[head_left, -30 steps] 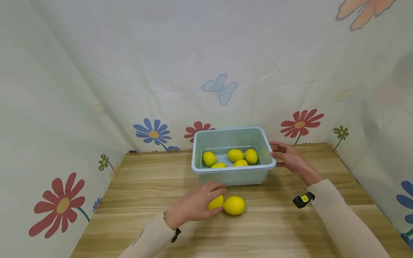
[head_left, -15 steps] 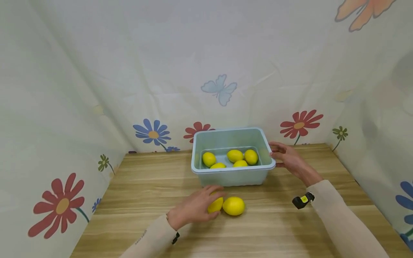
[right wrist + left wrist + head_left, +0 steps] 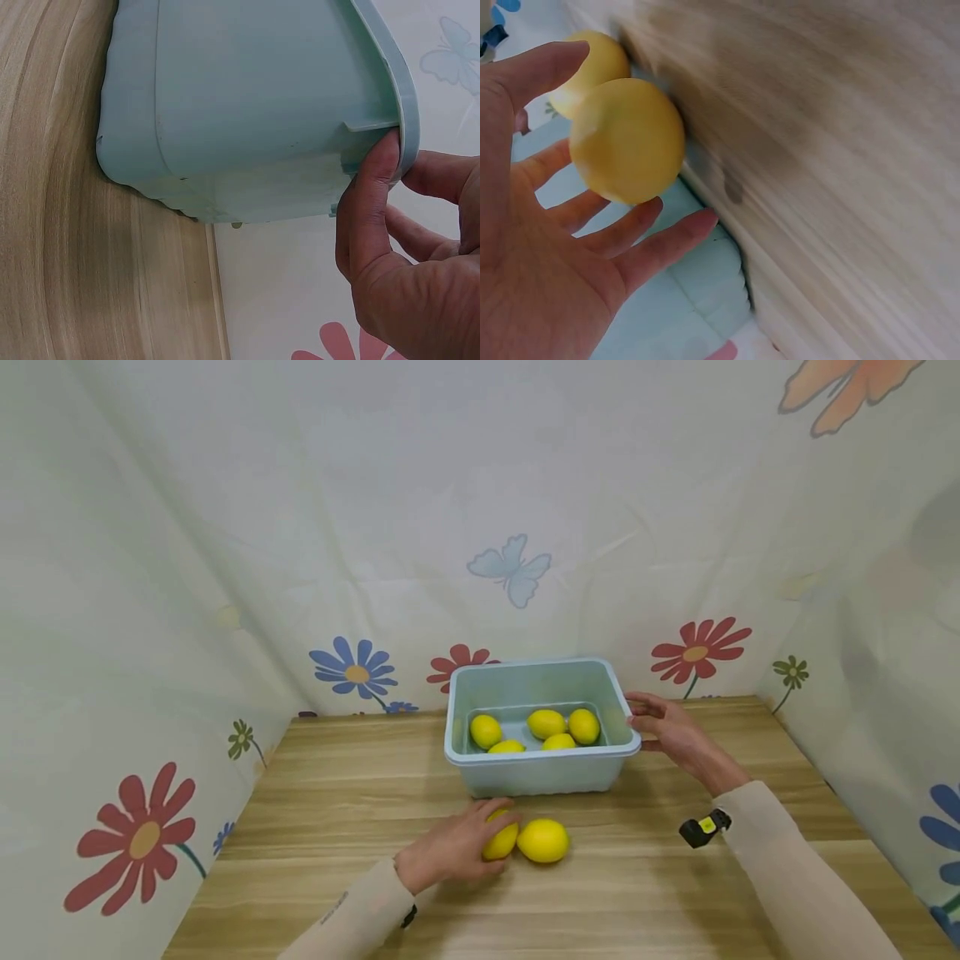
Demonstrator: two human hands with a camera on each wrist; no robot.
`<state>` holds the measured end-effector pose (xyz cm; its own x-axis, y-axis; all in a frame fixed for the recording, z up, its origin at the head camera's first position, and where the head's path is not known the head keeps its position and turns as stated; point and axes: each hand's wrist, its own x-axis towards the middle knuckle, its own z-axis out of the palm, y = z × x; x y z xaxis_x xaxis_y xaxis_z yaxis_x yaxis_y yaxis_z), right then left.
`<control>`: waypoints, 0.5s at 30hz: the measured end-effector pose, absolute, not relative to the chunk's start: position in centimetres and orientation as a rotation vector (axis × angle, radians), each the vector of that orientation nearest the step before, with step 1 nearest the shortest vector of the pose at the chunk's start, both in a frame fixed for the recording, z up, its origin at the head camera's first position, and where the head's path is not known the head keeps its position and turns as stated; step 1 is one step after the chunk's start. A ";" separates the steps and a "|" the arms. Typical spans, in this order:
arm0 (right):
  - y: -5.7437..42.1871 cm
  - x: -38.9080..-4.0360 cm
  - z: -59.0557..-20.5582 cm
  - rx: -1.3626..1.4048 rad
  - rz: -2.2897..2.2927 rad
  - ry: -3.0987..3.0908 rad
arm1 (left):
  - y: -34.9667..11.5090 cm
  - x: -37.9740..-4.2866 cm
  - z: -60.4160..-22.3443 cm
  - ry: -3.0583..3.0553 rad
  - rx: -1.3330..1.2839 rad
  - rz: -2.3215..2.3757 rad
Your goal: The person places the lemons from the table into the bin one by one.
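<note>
In the head view my left hand [image 3: 463, 845] reaches around a yellow lemon [image 3: 501, 837] on the table. The left wrist view has the thumb and fingers spread about this lemon [image 3: 628, 141], with a gap between it and the palm. Right beside it lies a second lemon [image 3: 543, 841], partly behind the thumb in the wrist view. My right hand [image 3: 678, 737] pinches the right rim of a pale blue plastic bin [image 3: 543, 772]; the right wrist view has its fingers at the bin's rim [image 3: 405, 97]. Several lemons [image 3: 547, 723] lie in the bin.
The wood-grain table [image 3: 360, 768] runs back to a white curtain [image 3: 375, 527] printed with flowers and butterflies. Curtain also hangs along both sides. The bin stands near the table's back edge, just beyond the two loose lemons.
My left hand has shifted slightly toward me and lower around the left lemon, uncovering more of it. The right hand stays at the bin's rim. Both loose lemons keep almost the same places.
</note>
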<state>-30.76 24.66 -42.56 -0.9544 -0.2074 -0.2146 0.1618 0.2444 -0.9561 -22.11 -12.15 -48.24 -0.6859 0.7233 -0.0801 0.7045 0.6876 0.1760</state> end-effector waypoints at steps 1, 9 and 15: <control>24.7 -30.8 -42.6 -0.041 -1.767 2.226 | -12.1 -22.1 -48.3 2.748 1.158 0.197; 24.7 -30.9 -42.9 -0.073 -1.788 2.236 | -11.8 -22.6 -49.2 2.727 1.113 0.163; 24.8 -30.9 -43.0 -0.068 -1.782 2.243 | -11.4 -22.9 -49.5 2.736 1.107 0.167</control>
<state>-30.93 24.85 -42.96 -0.9610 -0.2061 -0.1844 0.1331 0.2398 -0.9617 -22.93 -11.38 -49.53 -0.7047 0.6976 -0.1290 0.6767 0.7156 0.1730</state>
